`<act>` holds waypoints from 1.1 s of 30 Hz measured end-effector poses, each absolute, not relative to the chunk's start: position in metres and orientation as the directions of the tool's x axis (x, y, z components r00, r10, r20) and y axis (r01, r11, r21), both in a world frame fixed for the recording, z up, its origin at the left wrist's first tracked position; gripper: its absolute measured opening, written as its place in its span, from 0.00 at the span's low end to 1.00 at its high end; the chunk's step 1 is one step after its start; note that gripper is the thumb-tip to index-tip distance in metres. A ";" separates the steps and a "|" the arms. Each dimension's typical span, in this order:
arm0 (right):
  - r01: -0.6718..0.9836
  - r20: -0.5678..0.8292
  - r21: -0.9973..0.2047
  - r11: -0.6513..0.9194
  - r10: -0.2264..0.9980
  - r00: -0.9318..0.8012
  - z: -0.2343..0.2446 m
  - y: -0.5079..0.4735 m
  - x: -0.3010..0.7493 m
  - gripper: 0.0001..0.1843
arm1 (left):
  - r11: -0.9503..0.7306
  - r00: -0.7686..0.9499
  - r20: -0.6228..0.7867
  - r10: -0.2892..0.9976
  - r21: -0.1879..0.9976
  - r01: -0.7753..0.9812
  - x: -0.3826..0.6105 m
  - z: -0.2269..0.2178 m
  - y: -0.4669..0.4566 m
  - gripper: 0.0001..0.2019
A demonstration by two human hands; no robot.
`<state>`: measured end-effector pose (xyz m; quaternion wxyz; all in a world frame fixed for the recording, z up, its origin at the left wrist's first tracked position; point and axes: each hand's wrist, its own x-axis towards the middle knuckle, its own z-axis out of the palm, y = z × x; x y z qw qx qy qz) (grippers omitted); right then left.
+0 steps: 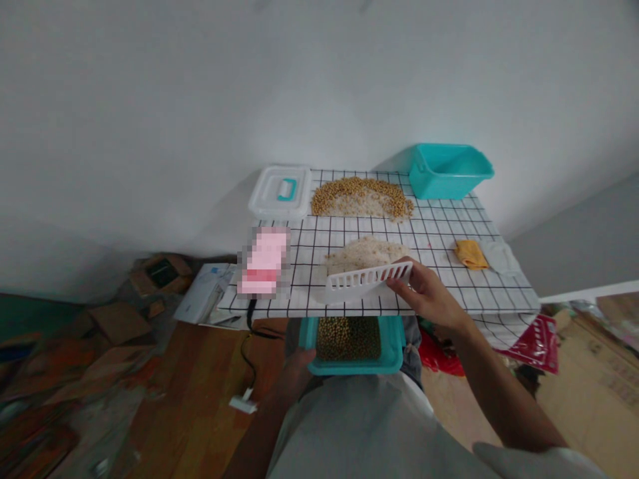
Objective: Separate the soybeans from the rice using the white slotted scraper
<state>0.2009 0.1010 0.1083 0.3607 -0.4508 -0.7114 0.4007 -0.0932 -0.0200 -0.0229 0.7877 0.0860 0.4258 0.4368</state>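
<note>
My right hand [424, 289] is closed on one end of a white slotted plastic strip [349, 285], which stands on its long edge on the checked tablecloth. Right behind the strip lies a low heap of pale grains [367, 251] with a few beans mixed in. Under the table's front edge, a teal tub [392, 362] sits at my lap, holding many yellowish soybeans [344, 336]. My left hand [301, 366] grips this tub at its left front corner; its fingers are partly hidden and blurred. Farther back, more soybeans [357, 185] form an arc around pale grains.
A second teal bin [449, 174] stands at the back right, and a clear lid with a teal handle [282, 191] at the back left. A pixelated pink phone-like object [264, 259] with a cable lies left. Yellow cloth [470, 255] lies right. Cardboard boxes [120, 326] clutter the floor.
</note>
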 end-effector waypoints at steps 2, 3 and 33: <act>0.349 0.110 -0.908 0.231 0.937 -0.331 0.111 0.098 0.202 0.10 | 0.594 0.244 -0.596 0.765 0.506 -0.625 -0.093 -0.022 -0.020 0.20; 0.347 0.096 -0.913 0.214 0.940 -0.326 0.112 0.096 0.202 0.10 | 0.595 0.243 -0.600 0.763 0.503 -0.627 -0.092 -0.022 -0.020 0.21; 0.327 0.113 -0.919 0.221 0.941 -0.320 0.109 0.096 0.205 0.10 | 0.608 0.289 -0.560 0.777 0.548 -0.574 -0.090 -0.023 -0.020 0.17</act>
